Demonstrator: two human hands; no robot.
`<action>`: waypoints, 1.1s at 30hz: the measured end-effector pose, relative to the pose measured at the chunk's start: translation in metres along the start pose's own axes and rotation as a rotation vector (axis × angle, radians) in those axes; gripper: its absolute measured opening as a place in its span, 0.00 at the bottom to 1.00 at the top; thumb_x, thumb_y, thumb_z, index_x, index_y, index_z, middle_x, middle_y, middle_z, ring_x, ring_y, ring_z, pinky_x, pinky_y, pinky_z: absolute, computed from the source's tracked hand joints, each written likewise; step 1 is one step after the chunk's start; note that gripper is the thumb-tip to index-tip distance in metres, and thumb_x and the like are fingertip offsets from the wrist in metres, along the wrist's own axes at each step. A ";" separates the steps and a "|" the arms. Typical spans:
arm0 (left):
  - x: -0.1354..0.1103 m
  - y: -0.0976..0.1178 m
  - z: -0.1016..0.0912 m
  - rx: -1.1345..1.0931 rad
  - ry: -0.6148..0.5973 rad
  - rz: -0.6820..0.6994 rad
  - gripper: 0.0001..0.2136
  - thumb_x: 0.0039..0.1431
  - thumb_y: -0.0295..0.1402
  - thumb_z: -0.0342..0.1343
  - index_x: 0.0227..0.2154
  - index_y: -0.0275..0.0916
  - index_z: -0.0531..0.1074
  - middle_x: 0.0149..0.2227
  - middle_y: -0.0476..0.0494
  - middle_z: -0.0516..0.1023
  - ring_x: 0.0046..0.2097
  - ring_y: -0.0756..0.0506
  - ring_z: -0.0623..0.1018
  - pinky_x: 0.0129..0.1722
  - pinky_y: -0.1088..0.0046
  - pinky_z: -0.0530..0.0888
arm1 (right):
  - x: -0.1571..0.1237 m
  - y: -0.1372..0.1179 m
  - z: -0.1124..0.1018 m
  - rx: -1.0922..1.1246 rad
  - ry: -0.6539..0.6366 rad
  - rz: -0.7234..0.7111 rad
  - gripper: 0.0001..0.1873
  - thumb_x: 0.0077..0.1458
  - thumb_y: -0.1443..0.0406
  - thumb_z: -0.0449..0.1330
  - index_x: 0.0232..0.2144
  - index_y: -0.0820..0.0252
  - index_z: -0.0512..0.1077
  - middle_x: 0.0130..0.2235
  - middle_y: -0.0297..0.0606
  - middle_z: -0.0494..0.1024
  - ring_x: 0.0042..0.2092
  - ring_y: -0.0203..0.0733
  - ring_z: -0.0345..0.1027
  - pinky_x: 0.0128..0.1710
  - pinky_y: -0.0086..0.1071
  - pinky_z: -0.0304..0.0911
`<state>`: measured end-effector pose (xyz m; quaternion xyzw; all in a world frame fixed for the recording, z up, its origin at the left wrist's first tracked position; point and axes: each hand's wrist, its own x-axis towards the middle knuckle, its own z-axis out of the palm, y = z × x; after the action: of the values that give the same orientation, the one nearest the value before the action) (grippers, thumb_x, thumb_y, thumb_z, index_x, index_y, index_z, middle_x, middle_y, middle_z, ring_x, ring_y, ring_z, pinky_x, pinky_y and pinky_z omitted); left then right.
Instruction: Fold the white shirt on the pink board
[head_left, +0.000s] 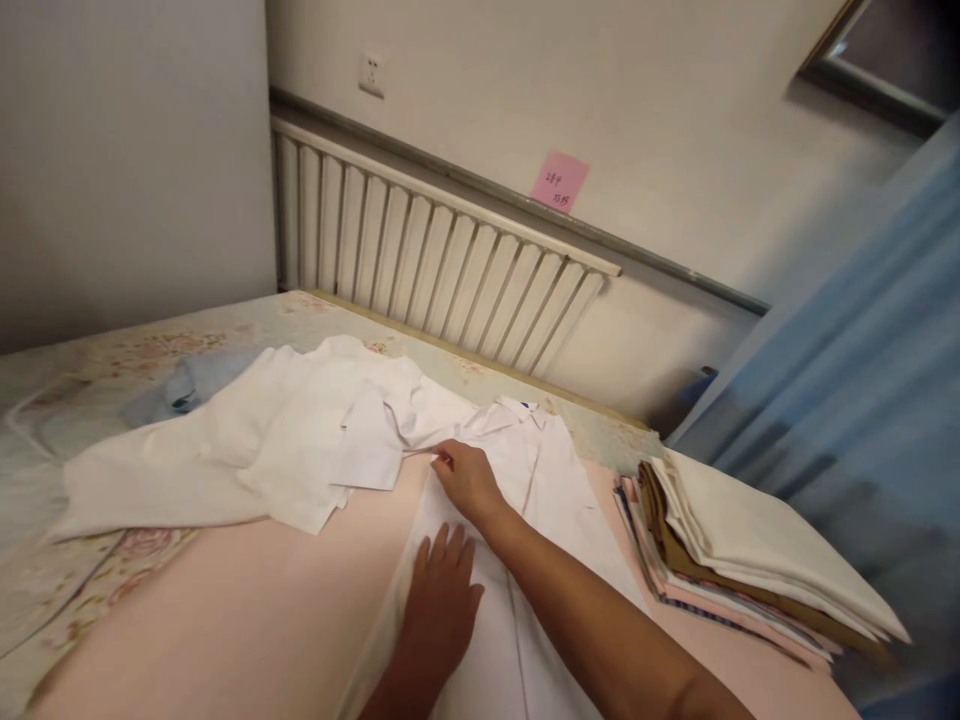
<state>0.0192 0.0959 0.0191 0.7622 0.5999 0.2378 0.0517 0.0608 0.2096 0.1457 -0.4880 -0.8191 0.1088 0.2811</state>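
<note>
A white collared shirt (551,520) lies spread out lengthwise on a pink cloth (247,600), its collar away from me. My left hand (442,590) rests flat on the shirt's left side, fingers stretched out. Further up, my right hand (469,480) pinches the shirt's fabric near the base of the left sleeve. That short sleeve (371,440) reaches out to the left. It lies against a loosely heaped white garment (217,450).
A folded stack of clothes (780,540) sits on the right, beside a blue curtain (847,330). A light blue garment (199,385) lies behind the white heap on the floral cover (150,350). Beyond the far edge are a radiator (435,250) and the wall.
</note>
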 end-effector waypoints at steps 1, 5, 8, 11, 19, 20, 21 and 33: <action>0.000 0.001 -0.002 -0.017 -0.024 -0.014 0.24 0.59 0.35 0.48 0.60 0.41 0.62 0.63 0.42 0.62 0.66 0.37 0.56 0.64 0.50 0.54 | 0.015 -0.008 0.011 -0.014 -0.023 -0.010 0.09 0.56 0.66 0.57 0.39 0.56 0.74 0.35 0.34 0.79 0.38 0.38 0.71 0.40 0.28 0.60; 0.003 0.004 -0.010 -0.104 -0.076 -0.073 0.24 0.60 0.35 0.47 0.61 0.44 0.60 0.64 0.46 0.62 0.66 0.38 0.55 0.64 0.50 0.52 | 0.063 -0.030 0.053 -0.065 -0.086 0.108 0.16 0.58 0.56 0.56 0.44 0.58 0.71 0.39 0.39 0.78 0.42 0.43 0.70 0.41 0.32 0.61; 0.004 0.009 -0.021 -0.181 -0.052 -0.104 0.22 0.61 0.33 0.45 0.59 0.48 0.63 0.61 0.48 0.67 0.64 0.39 0.60 0.64 0.51 0.54 | 0.083 -0.039 0.080 -0.080 -0.112 0.154 0.21 0.56 0.52 0.58 0.45 0.60 0.69 0.43 0.44 0.76 0.45 0.47 0.69 0.44 0.36 0.61; 0.006 0.011 -0.033 -0.224 -0.009 -0.122 0.21 0.64 0.32 0.40 0.59 0.49 0.63 0.59 0.48 0.68 0.63 0.42 0.62 0.64 0.54 0.56 | 0.090 -0.044 0.096 -0.040 -0.107 0.146 0.15 0.53 0.60 0.60 0.42 0.60 0.70 0.41 0.45 0.77 0.44 0.49 0.69 0.44 0.38 0.61; 0.004 -0.002 -0.005 -0.104 -0.019 -0.023 0.23 0.58 0.32 0.49 0.58 0.42 0.65 0.63 0.44 0.64 0.65 0.37 0.58 0.63 0.49 0.56 | 0.105 -0.037 0.025 0.152 0.131 0.162 0.09 0.54 0.62 0.52 0.25 0.58 0.67 0.26 0.29 0.67 0.30 0.36 0.62 0.33 0.29 0.60; 0.003 -0.003 -0.001 -0.064 -0.010 -0.006 0.23 0.58 0.32 0.49 0.57 0.41 0.65 0.63 0.44 0.63 0.65 0.37 0.58 0.63 0.49 0.56 | 0.102 -0.033 0.005 0.190 0.175 0.164 0.11 0.56 0.61 0.49 0.27 0.58 0.67 0.25 0.28 0.66 0.29 0.34 0.60 0.30 0.28 0.59; 0.003 -0.003 0.001 -0.030 -0.002 0.007 0.23 0.57 0.31 0.49 0.57 0.40 0.65 0.63 0.43 0.63 0.65 0.36 0.58 0.63 0.49 0.57 | 0.095 -0.029 -0.017 0.225 0.216 0.165 0.12 0.57 0.60 0.47 0.29 0.58 0.66 0.26 0.28 0.64 0.27 0.33 0.59 0.28 0.27 0.58; 0.003 -0.011 0.016 0.080 0.109 0.076 0.22 0.58 0.31 0.47 0.56 0.41 0.66 0.62 0.44 0.65 0.64 0.38 0.60 0.61 0.52 0.59 | -0.190 0.093 -0.115 0.693 0.606 0.646 0.14 0.45 0.56 0.62 0.32 0.57 0.71 0.24 0.28 0.68 0.24 0.34 0.61 0.24 0.27 0.60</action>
<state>0.0168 0.1051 0.0014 0.7719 0.5815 0.2563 -0.0207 0.2641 0.0820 0.1302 -0.6025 -0.4271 0.3070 0.6002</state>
